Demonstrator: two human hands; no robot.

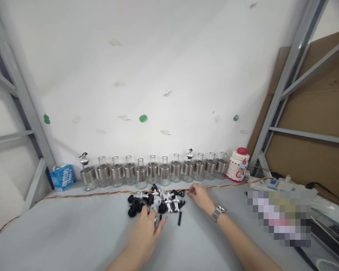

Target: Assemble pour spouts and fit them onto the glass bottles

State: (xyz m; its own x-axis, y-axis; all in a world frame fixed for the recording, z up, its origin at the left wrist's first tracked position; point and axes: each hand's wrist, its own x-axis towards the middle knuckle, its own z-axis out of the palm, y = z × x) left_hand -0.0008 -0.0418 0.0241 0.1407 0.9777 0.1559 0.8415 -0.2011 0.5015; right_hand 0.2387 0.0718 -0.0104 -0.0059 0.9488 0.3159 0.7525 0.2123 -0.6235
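Note:
A pile of small bottle-top parts lies on the grey table in front of me: black round stoppers [132, 212], silver pourer pieces [176, 203] and thin black pieces [180, 218]. My left hand [144, 229] is at the pile's near edge. Its fingers curve around a silver pourer piece, which they partly cover. To the right of the pile, my right hand [199, 195] rests low over the table with thumb and forefinger pinched together. Whatever is between those fingertips is too small to name. Behind the pile stand several glass bottles [141, 172] with metal sleeves.
Two bottles carry pourer tops, including the leftmost bottle [88, 175]. A blue carton [62, 177] stands left of the row, a red-lidded jar [237, 165] right. A twisted cable [101, 194] crosses the table. Power strips [288, 184] and a pixelated patch occupy the right side.

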